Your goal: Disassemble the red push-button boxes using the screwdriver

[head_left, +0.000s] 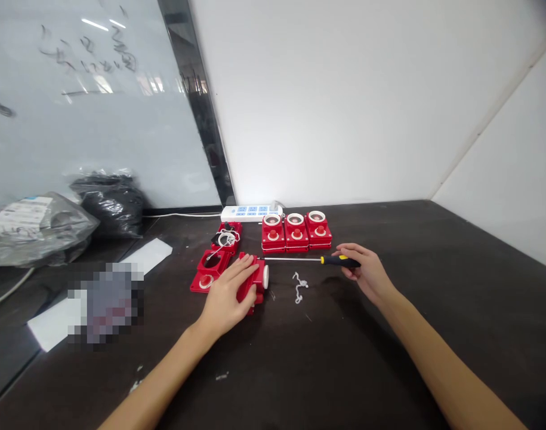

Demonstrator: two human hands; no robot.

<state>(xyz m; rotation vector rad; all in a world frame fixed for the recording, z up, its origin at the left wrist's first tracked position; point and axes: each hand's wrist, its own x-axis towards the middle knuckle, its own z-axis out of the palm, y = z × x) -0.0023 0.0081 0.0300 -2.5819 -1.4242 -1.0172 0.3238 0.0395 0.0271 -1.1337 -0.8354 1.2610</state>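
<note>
My left hand (225, 295) lies closed over a red plastic box (253, 282) tipped on its side, with a white round part facing right. My right hand (364, 272) grips the black and yellow handle of a long screwdriver (299, 259). Its thin shaft lies level and its tip reaches the top of the held box. An opened red box half (209, 270) lies just left of my left hand. Another opened one with a white ring and wires (227, 237) sits behind it. Three closed red boxes (296, 232) stand in a row behind the screwdriver.
A white power strip (250, 212) lies at the back against the wall. A small white string (298, 286) rests on the dark table (344, 358) between my hands. Grey and black plastic bags (53, 224) sit at the far left, with white paper sheets (147, 254) nearby.
</note>
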